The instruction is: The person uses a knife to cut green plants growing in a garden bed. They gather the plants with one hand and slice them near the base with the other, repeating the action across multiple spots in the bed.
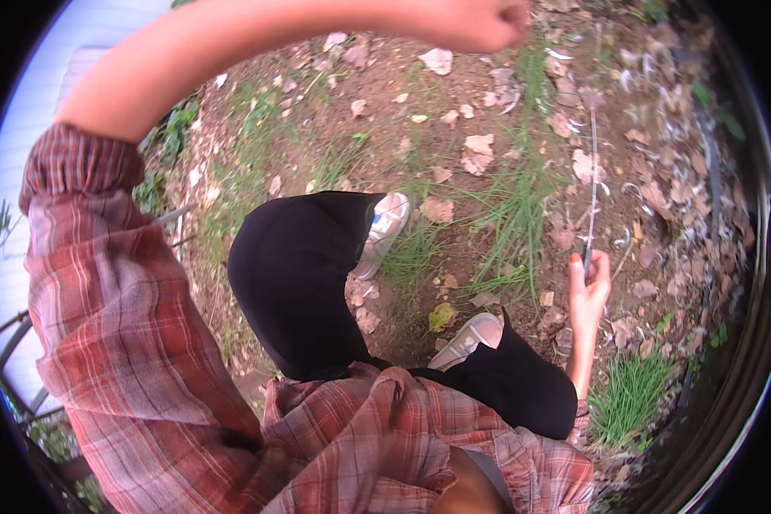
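At the right, my right hand point(590, 283) grips the dark handle of a long, thin silver rod point(593, 167). The rod extends up the picture above the leaf-strewn soil, and its far end is blurred. My left arm reaches across the top, close to the camera. At its end my left hand point(488, 22) looks curled, but the top edge cuts it off, and whether anything is inside it is hidden. Under the rod, dry leaves point(588, 167) and small white curled bits point(629, 189) lie on the ground.
Thin green grass tufts point(511, 225) grow between my shoes point(385, 231) and the rod. A denser clump point(633, 392) stands at lower right. Dark ridged edging point(739, 360) curves along the right rim. Leafy plants point(173, 132) and a pale panelled surface point(13, 193) are at left.
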Tool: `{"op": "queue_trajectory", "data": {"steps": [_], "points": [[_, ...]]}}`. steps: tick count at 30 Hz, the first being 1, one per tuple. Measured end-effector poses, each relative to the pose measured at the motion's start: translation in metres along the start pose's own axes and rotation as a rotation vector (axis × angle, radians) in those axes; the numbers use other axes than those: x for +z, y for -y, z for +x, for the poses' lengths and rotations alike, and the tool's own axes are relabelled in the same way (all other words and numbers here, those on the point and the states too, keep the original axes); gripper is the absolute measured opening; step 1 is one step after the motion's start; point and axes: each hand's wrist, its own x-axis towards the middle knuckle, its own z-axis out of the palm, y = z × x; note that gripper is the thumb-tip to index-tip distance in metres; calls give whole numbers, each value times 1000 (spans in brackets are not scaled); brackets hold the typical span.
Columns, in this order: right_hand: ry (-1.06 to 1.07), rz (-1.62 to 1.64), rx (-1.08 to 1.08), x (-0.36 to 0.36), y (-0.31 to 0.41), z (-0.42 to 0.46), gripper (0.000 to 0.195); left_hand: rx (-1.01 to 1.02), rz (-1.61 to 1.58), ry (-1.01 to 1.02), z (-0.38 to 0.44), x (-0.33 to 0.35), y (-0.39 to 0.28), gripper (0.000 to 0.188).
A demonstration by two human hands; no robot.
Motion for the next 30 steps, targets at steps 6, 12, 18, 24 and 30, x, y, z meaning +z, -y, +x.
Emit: {"op": "queue_trajectory", "data": {"steps": [6, 12, 18, 24, 30], "points": [[146, -135, -126, 7, 17, 58, 16, -948, -426, -195, -233, 83, 127, 16], [467, -253, -147, 29, 40, 57, 17, -1436, -587, -376, -417, 237, 167, 15], [661, -573, -238, 77, 92, 53, 24, -1445, -338, 186, -495, 377, 178, 16], [767, -758, -205, 158, 142, 39, 25, -1490, -500, 103, -536, 502, 242, 25], [794, -774, -61, 223, 176, 26, 21, -1670, -986, -805, -553, 541, 270, 49]]}}
